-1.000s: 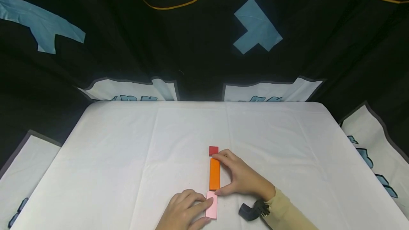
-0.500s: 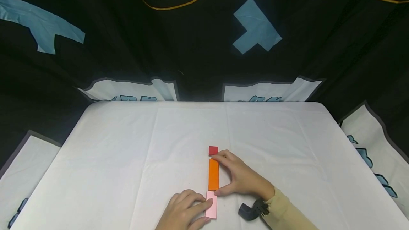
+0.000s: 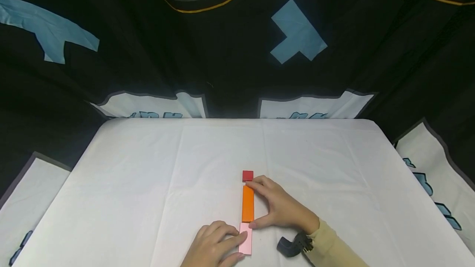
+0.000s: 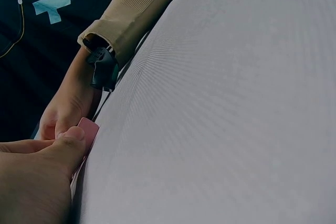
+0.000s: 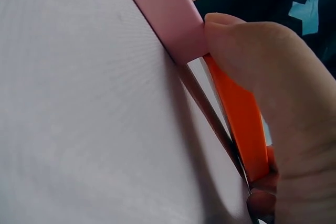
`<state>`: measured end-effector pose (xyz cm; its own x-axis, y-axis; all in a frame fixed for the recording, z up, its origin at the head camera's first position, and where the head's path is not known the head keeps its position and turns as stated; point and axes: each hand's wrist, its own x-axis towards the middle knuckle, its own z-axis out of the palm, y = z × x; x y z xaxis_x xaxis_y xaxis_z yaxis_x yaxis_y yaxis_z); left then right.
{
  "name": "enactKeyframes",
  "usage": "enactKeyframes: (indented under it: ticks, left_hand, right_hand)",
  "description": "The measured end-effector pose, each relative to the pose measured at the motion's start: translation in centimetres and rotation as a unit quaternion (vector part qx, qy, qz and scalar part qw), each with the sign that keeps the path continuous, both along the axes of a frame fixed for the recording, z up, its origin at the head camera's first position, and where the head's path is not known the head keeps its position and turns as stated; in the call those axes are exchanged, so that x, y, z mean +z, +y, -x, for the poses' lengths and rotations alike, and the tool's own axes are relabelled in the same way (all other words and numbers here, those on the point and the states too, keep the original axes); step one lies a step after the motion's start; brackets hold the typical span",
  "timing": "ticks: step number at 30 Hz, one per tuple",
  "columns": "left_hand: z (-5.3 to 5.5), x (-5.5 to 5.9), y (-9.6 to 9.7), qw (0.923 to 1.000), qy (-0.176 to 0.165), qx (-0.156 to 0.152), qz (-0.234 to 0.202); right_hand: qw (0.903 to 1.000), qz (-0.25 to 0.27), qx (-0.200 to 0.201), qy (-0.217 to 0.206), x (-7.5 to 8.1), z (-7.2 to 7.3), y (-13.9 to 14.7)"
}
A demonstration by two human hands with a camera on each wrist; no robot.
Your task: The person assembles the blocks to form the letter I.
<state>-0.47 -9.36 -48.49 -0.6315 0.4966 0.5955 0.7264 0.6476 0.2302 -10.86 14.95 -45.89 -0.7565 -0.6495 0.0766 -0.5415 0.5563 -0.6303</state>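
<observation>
A red square block (image 3: 248, 175), an orange long block (image 3: 248, 204) and a pink block (image 3: 245, 249) form a line running away from the person. With thumb and forefinger, the left hand (image 3: 213, 244) pinches the pink block at the near end. The right hand (image 3: 283, 207) spans the orange block lengthwise, thumb at its near end and fingertips at its far end, close to the red block. In the right wrist view the thumb covers the spot where the orange block (image 5: 244, 121) meets the pink block (image 5: 165, 14). The left wrist view shows the pink block's end (image 4: 90, 132) under the thumb.
A white cloth (image 3: 122, 184) covers the table, with faint fold lines. Behind it hangs a black curtain (image 3: 222, 52) with light blue and yellow shapes. A dark curved device (image 3: 289, 246) sits at the right wrist, beside the beige sleeve (image 3: 334, 246).
The orange block has shifted very slightly to the left, in line with the red block. Both hands keep almost the same place and hold.
</observation>
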Motion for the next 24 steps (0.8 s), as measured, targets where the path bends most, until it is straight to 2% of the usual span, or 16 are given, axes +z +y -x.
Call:
enactKeyframes:
  ticks: [7,18,24]
  left_hand:
    - [0.03,-0.1,0.01,1.0,0.001,0.001,-0.003]
    - [-0.13,0.02,-0.06,0.9998,-0.016,0.012,0.009]
    - [0.06,-0.24,-0.09,1.0,0.003,0.0,-0.003]
  right_hand:
    - [0.9999,-0.003,-0.004,-0.01,0.05,-0.11,0.02]
    - [0.9999,-0.004,0.001,0.011,-0.5,-0.02,0.24]
    - [0.9999,-0.001,0.004,0.015,-0.48,-0.1,0.3]
